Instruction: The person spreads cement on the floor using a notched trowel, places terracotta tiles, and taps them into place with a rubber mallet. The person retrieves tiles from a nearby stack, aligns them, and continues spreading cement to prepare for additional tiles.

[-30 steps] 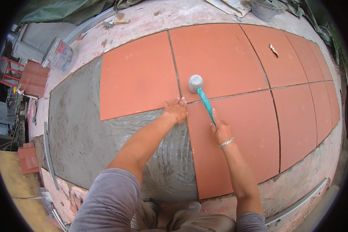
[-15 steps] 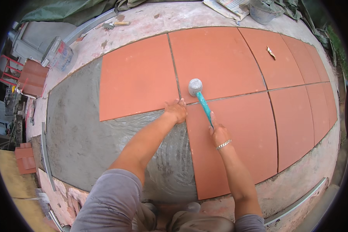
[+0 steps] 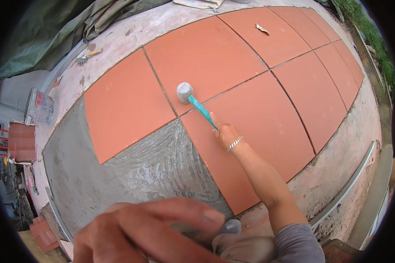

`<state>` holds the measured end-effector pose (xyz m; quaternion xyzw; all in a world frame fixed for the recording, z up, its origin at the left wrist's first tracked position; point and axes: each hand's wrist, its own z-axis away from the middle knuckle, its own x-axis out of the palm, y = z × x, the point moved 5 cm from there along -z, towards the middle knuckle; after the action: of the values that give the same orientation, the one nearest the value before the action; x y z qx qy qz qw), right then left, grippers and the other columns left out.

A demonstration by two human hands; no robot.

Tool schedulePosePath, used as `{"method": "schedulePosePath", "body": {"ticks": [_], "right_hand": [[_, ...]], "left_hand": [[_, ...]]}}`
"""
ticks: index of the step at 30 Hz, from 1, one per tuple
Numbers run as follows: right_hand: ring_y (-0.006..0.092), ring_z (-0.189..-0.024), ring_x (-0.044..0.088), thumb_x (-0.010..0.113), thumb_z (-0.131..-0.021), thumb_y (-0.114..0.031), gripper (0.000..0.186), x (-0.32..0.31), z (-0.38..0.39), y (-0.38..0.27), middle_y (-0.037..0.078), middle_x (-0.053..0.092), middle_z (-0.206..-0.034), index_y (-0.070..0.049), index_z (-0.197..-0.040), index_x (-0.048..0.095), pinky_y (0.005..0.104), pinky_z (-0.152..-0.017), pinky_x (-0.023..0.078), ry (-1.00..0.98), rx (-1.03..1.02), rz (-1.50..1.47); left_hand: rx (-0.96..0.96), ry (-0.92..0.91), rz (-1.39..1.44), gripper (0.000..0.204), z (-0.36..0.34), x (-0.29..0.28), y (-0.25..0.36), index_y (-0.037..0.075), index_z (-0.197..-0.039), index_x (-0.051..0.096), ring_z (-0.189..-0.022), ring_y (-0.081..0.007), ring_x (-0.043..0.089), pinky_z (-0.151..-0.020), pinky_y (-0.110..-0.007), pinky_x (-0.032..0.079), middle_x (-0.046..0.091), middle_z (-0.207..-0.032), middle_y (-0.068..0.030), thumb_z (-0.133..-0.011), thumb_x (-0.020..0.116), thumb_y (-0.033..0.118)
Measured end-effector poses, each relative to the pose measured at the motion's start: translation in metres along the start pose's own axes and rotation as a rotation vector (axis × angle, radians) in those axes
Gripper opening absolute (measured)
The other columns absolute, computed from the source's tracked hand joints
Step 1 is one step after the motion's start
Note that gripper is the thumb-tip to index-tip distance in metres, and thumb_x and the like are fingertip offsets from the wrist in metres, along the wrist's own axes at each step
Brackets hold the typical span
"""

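The right hand [image 3: 227,135], nearer, grips the mallet [image 3: 197,106], which points ahead and to that hand's left over an orange tile [image 3: 206,57], while the left hand [image 3: 131,232] is bent, and I can't tell if it holds anything.

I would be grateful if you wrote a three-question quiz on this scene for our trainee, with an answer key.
1. Multiple choice: The handle of the mallet is
(A) yellow
(B) turquoise
(C) black

2. Fill in the blank: The silver bracelet is worn on the ____ wrist.

3. True or false: The left hand lies flat on a tile.

Key:
1. B.
2. Right; the right hand grips the mallet.
3. False; the left hand is close to the camera, blocking part of the grey mortar from view.
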<state>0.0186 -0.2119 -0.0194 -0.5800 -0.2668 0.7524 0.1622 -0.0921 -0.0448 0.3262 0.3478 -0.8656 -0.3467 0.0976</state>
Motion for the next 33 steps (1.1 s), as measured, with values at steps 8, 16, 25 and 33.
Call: {"method": "schedulePosePath", "body": {"ticks": [8, 16, 25, 33], "right_hand": [[0.0440, -0.091, 0.068, 0.056, -0.099, -0.020, 0.067, 0.002, 0.001, 0.007, 0.026, 0.070, -0.095, -0.019, -0.160, 0.029, 0.0517, -0.081, 0.054, -0.080, 0.036, 0.010], [0.0432, -0.086, 0.067, 0.057, -0.096, -0.016, 0.069, -0.001, -0.002, 0.000, 0.025, 0.070, -0.091, -0.020, -0.159, 0.032, 0.0510, -0.079, 0.053, -0.023, -0.001, 0.037], [0.0423, -0.084, 0.067, 0.057, -0.095, -0.015, 0.067, -0.002, -0.001, -0.004, 0.024, 0.069, -0.091, -0.018, -0.158, 0.035, 0.0487, -0.078, 0.054, -0.013, 0.001, -0.012], [0.0410, -0.083, 0.068, 0.057, -0.094, -0.014, 0.068, 0.000, -0.002, 0.000, 0.024, 0.069, -0.092, -0.016, -0.158, 0.034, 0.0477, -0.078, 0.054, -0.004, -0.025, 0.039]], "left_hand": [[-0.024, -0.191, 0.075, 0.053, 0.002, 0.023, -0.002, 0.006, -0.143, 0.055, -0.135, -0.0398, 0.052, -0.112, -0.049, 0.041, 0.046, -0.152, -0.0224, -0.105, 0.047, 0.042], [-1.398, -0.128, -0.882, 0.068, 0.178, -0.153, -0.141, -0.003, -0.140, 0.055, -0.137, -0.0383, 0.050, -0.114, -0.044, 0.040, 0.054, -0.145, -0.0249, -0.094, 0.066, 0.046], [-1.663, -0.043, -1.406, 0.049, 0.378, -0.232, -0.135, 0.013, -0.135, 0.054, -0.130, -0.0329, 0.055, -0.102, -0.049, 0.047, 0.054, -0.146, -0.0084, -0.092, 0.070, 0.029], [-1.649, -0.048, -1.451, 0.038, 0.383, -0.237, -0.145, 0.011, -0.124, 0.059, -0.124, -0.0304, 0.059, -0.097, -0.048, 0.051, 0.060, -0.136, -0.0089, -0.094, 0.067, 0.033]]}}
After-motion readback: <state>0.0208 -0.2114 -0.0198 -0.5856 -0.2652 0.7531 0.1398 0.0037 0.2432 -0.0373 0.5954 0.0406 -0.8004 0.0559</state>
